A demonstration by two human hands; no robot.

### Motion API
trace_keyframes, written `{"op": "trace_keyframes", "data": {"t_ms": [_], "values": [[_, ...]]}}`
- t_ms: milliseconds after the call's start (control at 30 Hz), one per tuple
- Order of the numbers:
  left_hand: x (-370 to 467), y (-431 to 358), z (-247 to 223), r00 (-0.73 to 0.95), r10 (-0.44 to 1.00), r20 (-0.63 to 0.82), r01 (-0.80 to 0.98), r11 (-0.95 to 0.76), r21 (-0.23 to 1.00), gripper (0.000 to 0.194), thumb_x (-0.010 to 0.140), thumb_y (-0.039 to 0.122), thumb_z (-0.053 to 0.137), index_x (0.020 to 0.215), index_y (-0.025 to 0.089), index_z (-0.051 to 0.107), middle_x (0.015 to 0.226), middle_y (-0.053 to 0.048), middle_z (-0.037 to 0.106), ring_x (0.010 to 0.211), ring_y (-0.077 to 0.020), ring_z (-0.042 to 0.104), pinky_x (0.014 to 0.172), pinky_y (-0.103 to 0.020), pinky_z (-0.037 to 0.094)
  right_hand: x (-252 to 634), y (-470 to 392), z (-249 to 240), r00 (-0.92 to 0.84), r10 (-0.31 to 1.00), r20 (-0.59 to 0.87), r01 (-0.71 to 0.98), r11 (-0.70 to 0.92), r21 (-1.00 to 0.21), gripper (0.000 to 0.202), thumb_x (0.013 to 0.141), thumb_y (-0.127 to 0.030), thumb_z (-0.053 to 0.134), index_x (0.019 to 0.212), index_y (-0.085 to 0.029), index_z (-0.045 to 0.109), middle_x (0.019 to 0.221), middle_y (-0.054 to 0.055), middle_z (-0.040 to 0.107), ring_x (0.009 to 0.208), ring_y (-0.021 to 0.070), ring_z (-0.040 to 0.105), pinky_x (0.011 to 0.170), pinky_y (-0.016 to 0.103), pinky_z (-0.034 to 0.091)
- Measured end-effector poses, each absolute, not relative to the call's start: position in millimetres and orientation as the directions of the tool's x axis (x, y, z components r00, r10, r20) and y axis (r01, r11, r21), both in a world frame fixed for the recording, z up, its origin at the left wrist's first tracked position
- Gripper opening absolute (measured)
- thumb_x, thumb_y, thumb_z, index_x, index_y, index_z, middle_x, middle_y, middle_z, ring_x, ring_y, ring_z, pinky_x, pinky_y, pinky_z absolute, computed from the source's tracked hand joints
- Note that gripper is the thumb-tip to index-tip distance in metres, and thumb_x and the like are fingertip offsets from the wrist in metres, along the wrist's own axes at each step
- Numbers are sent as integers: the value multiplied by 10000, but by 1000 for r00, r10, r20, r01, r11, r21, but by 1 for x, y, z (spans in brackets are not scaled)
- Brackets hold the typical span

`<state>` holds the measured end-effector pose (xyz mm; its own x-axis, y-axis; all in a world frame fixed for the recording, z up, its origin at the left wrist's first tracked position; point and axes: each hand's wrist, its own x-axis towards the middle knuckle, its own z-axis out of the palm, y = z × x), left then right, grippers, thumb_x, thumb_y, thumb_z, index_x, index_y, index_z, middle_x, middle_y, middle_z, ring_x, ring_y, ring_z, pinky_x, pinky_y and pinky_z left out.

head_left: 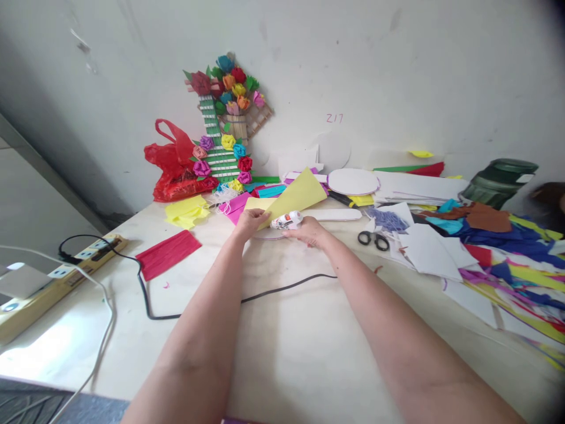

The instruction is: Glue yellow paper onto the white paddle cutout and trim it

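My left hand pinches the near left edge of a sheet of yellow paper, whose far right part is lifted off the table. My right hand is closed around a white glue gun with a printed body, held close against the paper's near edge. Beneath both hands lies a white piece with a rounded edge, mostly covered. A black cord crosses the table and passes behind my right forearm. Just left of my left hand is magenta paper.
Black-handled scissors lie right of my right hand, near white paper pieces and coloured scraps. At left are red crepe paper and a power strip. A paper-flower decoration and red bag stand by the wall.
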<state>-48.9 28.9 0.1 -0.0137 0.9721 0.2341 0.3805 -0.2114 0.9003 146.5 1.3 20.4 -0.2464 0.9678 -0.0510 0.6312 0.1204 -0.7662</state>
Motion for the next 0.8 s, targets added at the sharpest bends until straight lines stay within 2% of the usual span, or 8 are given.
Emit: {"op": "trace_keyframes", "data": {"t_ms": [367,800], "values": [[-46,23,5,-46,980,192,362,-163,918,382,598,498,611,678,124,634,512,28,449,467,-76,359,426,-208,241,153,1,23,-192,978,-75,634,66,-770,298,579,-417,648,700,-153,581,514,-13,477,367,76,402,315,197,322],[-52,27,1,7,974,228,387,-213,897,393,618,518,593,689,134,641,496,24,445,453,-82,339,429,-220,205,167,1,28,-151,980,-132,587,-18,-809,284,602,-382,656,637,-158,486,412,-54,377,333,70,346,318,204,286]]}}
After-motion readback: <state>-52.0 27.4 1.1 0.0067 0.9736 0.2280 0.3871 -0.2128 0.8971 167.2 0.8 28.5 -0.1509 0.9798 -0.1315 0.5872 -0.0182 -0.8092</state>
